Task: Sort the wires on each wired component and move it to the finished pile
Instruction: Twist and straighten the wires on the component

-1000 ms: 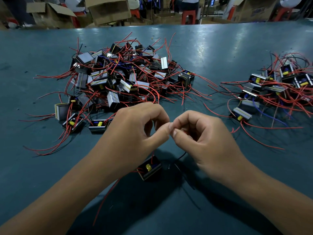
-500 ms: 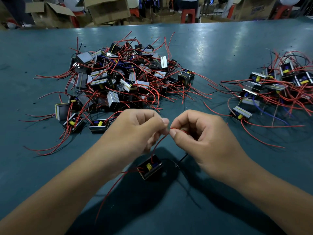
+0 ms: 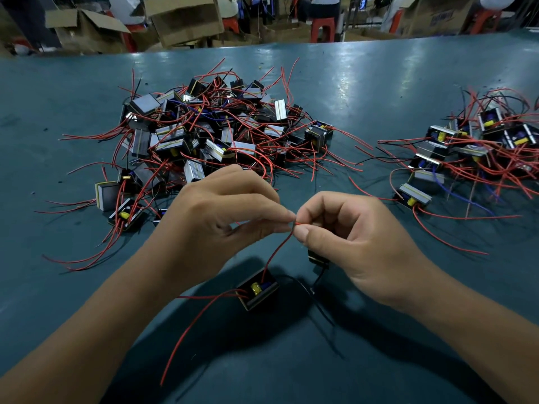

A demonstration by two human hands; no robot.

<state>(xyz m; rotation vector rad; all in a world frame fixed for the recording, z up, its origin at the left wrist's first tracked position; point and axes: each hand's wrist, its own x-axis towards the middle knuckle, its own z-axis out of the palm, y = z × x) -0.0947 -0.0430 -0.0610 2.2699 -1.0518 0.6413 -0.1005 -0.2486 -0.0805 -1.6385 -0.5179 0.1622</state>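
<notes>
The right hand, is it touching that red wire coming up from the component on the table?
Touching. The head view shows the right hand pinching the red wire's top end between thumb and forefinger.

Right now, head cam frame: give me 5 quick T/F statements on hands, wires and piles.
1. Both hands pinch the same red wire. True: the left hand and right hand meet on the red wire.
2. That wire runs down to a component on the table. True: it ends at the component below the hands.
3. The bigger pile is on the right. False: the big pile is on the left; the small pile is on the right.
4. The table is bare wood. False: the table is dark teal.
5. The component is lifted clear of the table. False: it rests on it.
</notes>
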